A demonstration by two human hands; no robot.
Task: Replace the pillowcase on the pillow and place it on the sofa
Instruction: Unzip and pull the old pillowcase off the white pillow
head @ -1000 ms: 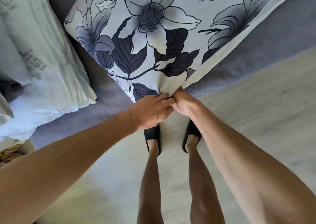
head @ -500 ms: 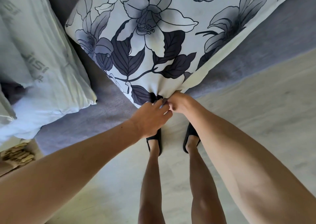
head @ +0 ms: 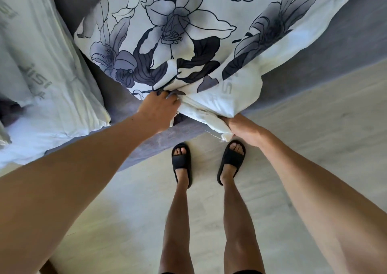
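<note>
Seen at the sofa (head: 326, 49) edge: left hand (head: 160, 111) pinching the floral pillowcase (head: 184, 32) opening; right hand (head: 244, 129) gripping the white pillow (head: 228, 104) corner emerging toward the body; pillow's bulk lying beyond both grips.

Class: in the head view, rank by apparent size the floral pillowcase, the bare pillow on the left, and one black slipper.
1. floral pillowcase
2. bare pillow, cropped by the frame, so unsure against the first
3. black slipper, clearly smallest
</note>
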